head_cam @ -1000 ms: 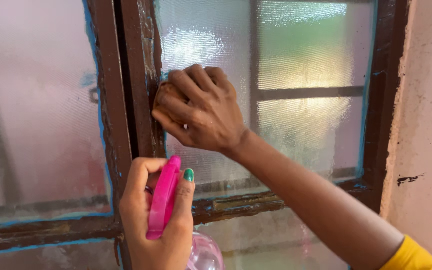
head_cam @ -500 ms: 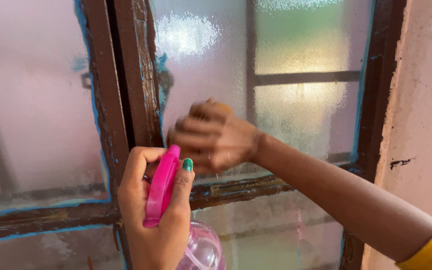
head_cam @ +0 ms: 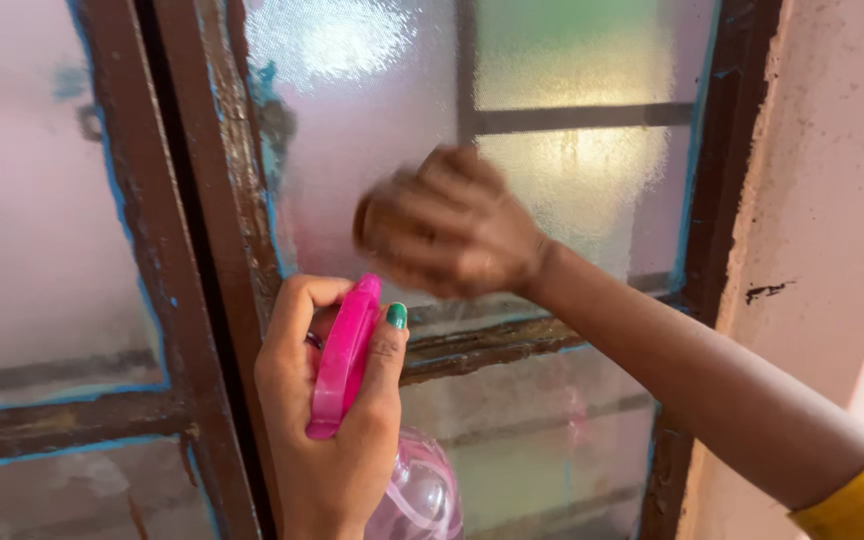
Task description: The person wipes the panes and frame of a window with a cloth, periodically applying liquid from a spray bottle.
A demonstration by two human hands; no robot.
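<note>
a: start near. what's the left hand [head_cam: 337, 430] doing?

b: its grip is wrapped tight round the neck of a spray bottle [head_cam: 414, 497], thumb up by the pink trigger head [head_cam: 344, 355]. the clear pinkish body of the bottle hangs low, near the bottom edge of the view. it's held in front of the brown window frame [head_cam: 207, 230], not touching the glass.

a: and the right hand [head_cam: 447, 225]?

b: farther in, balled up against the frosted pane [head_cam: 362, 150] in the lower part of the glass, just above the horizontal bar [head_cam: 492, 345]. it's blurred, so i can't tell what the grip is closed on. the fingers are curled in as if pressing something to the glass, but nothing clear shows.

a: how far along does the wiping look?

b: my guess is midway. the pane around the hand looks hazy and damp, so it seems sprayed and partly rubbed. blue paint smears are on the frame edges, and a dark smudge [head_cam: 274, 120] sits at the upper left of this pane.

a: what's left, then?

b: likely that smudge, the lower pane [head_cam: 552, 440], and the left pane [head_cam: 32, 200] beyond the frame, which show no sign of wiping i can make out.
</note>
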